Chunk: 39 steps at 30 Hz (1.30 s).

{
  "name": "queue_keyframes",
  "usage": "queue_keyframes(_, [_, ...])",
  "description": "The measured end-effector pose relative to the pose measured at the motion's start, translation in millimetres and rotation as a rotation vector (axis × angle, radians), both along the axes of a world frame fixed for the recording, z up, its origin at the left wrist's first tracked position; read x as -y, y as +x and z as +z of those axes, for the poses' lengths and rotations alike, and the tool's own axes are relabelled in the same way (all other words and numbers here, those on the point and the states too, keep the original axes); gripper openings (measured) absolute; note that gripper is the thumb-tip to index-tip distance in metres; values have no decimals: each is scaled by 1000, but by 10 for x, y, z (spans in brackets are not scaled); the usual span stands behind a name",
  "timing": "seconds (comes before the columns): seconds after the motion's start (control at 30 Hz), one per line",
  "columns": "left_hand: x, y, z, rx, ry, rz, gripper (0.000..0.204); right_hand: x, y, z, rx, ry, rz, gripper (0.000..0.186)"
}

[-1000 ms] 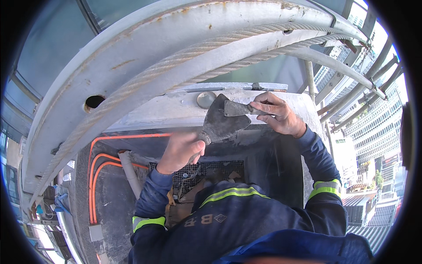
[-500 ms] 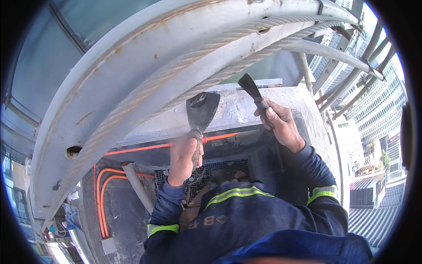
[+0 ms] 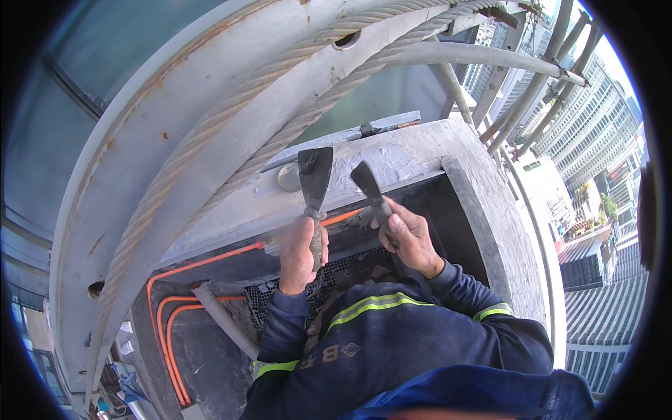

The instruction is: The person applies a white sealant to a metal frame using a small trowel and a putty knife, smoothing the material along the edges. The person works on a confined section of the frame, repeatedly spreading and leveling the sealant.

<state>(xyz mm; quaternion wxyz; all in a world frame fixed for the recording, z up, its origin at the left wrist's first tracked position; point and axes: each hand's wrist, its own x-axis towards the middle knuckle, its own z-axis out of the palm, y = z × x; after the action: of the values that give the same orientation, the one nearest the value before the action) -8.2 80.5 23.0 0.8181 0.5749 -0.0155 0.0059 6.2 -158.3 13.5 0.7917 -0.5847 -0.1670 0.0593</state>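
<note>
In my left hand (image 3: pixel 299 255) is a wide putty knife (image 3: pixel 316 175), its dark blade pointing up and bearing a small dark lump. My right hand (image 3: pixel 413 238) grips a narrower scraper (image 3: pixel 367 178) by the handle, its blade tilted up-left, apart from the wider one. Behind both tools lies a pale ledge (image 3: pixel 437 140) with white, uneven patches (image 3: pixel 388 161) on its top. A round shallow container (image 3: pixel 288 178) sits on it, just left of the wide blade.
A curved rusty steel beam (image 3: pixel 140 140) carrying wire ropes (image 3: pixel 189 147) arches over the left and top. Below the ledge is a dark recess with orange conduits (image 3: pixel 168 336), a pale pipe (image 3: pixel 227 322) and black mesh (image 3: pixel 266 301). Scaffold tubes (image 3: pixel 532 98) and distant buildings (image 3: pixel 591 126) stand right.
The two blades, touching a second ago, are now apart. My right hand has moved down and left, and my left hand holds its knife more upright. The view has shifted.
</note>
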Motion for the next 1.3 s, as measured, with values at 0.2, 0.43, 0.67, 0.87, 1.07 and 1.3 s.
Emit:
queue_keyframes(0.2, [147,-48,-23,261,510,365,18,4,-28,331,-99,-68,7,46])
queue_keyframes(0.43, [290,-162,-146,340,700,450,22,-325,-270,256,-180,-100,58,38])
queue_keyframes(0.67, [55,-222,-93,539,812,468,22,-95,62,408,-90,-239,107,43])
queue_keyframes(0.87, [-135,-243,-17,525,863,329,23,-20,200,597,35,-425,193,35])
queue_keyframes(1.07, [-145,-261,-57,538,877,346,28,-48,283,664,98,-554,272,33])
queue_keyframes(1.3, [-119,-351,61,386,873,316,29,4,466,736,692,-788,24,41])
